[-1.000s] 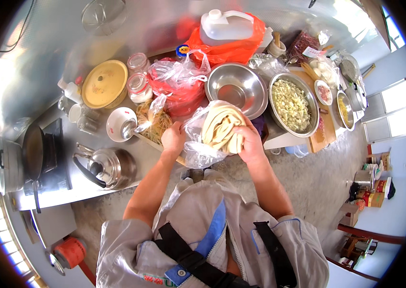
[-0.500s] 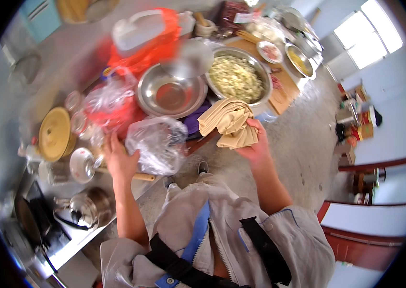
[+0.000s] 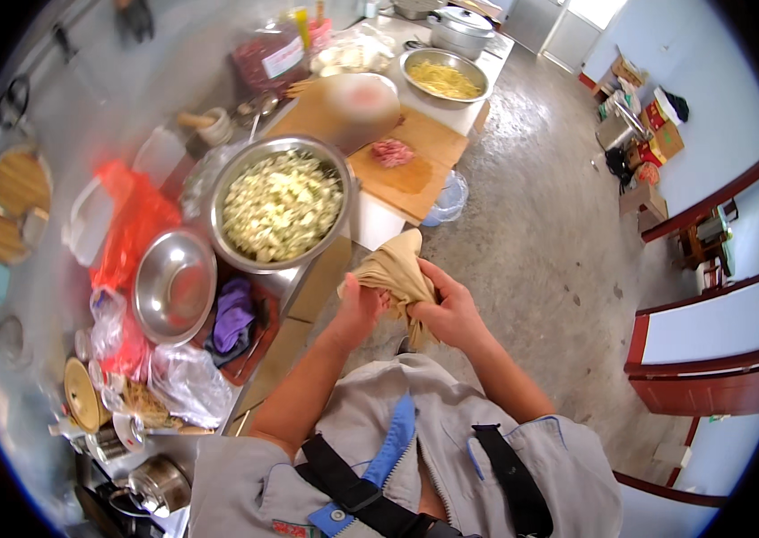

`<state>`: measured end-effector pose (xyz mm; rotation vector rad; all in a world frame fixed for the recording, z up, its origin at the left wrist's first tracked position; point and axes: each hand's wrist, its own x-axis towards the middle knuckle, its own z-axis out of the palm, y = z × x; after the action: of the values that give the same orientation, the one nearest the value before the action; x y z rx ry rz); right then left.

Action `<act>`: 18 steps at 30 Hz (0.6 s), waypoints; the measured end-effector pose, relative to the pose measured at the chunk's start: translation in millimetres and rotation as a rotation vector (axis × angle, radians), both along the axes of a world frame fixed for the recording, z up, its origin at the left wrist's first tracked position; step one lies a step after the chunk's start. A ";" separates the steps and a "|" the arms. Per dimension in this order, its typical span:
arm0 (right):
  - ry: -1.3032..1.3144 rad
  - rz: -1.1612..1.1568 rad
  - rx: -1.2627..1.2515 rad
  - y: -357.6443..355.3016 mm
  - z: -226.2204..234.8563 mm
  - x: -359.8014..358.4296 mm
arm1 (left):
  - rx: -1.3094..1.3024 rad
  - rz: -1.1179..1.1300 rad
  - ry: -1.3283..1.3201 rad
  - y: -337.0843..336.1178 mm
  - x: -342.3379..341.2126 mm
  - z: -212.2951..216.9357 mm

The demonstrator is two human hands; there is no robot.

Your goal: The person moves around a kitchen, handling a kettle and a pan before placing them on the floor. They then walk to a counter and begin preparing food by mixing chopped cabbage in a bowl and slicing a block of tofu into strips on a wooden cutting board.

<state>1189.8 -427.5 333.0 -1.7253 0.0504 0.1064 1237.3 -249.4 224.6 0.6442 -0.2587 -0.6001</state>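
Observation:
A bunched tan cloth (image 3: 397, 269) is between my two hands, in front of my body and beyond the counter's edge. My right hand (image 3: 451, 309) grips its right side, with the thumb across the folds. On the other side, my left hand (image 3: 360, 314) is closed on the cloth, its fingertips partly hidden in the fabric. Nearest to the hands on the counter is a large steel bowl (image 3: 218, 212) of chopped pale green vegetable (image 3: 281, 206). A wooden cutting board (image 3: 438, 148) with a small pile of sliced raw meat (image 3: 392, 152) lies beyond it.
Left of the bowl are an empty steel basin (image 3: 173, 287), a red plastic bag (image 3: 133, 215), a purple cloth (image 3: 234, 314) and a clear plastic bag (image 3: 191, 381). A kettle (image 3: 160, 484) stands at lower left. Farther off are a bowl of yellow shreds (image 3: 442, 81) and a lidded pot (image 3: 462, 34).
My left hand has left the clear plastic bag and come right onto the tan cloth, which my right hand held alone before. The view has turned right, toward the cutting board.

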 end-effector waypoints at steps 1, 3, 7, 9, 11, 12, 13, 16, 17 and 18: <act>-0.101 0.027 -0.300 -16.4 14.0 5.1 | -0.061 0.016 0.053 -16.9 9.8 9.0; -0.293 0.061 -0.715 -48.2 22.3 23.3 | -0.220 0.058 0.157 -57.5 38.2 41.2; -0.635 0.095 -0.966 -92.3 6.2 76.8 | -0.149 0.153 0.220 -114.3 90.7 78.0; -0.685 0.144 -1.012 -103.6 6.9 108.4 | -0.085 0.186 0.236 -125.1 116.2 70.3; -0.794 0.192 -1.044 -113.7 10.1 140.5 | -0.116 0.249 0.260 -136.1 148.5 49.8; -0.863 0.218 -1.039 -117.1 10.6 153.9 | -0.212 0.278 0.197 -137.3 157.6 41.5; -0.928 0.239 -1.031 -122.0 7.1 174.2 | -0.305 0.301 0.134 -139.2 166.1 30.9; -0.956 0.347 -1.028 -133.6 3.2 219.3 | -0.388 0.439 0.224 -158.1 184.6 19.5; -0.866 0.434 -1.003 -139.9 10.2 236.6 | -0.423 0.437 0.221 -161.6 201.3 6.2; -0.826 0.473 -0.925 -147.5 14.9 254.9 | -0.457 0.440 0.215 -163.3 215.3 -5.4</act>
<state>1444.7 -575.0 348.0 -2.5364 -1.0653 -0.3419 1452.6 -412.7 219.2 0.1787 -0.0425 -0.1699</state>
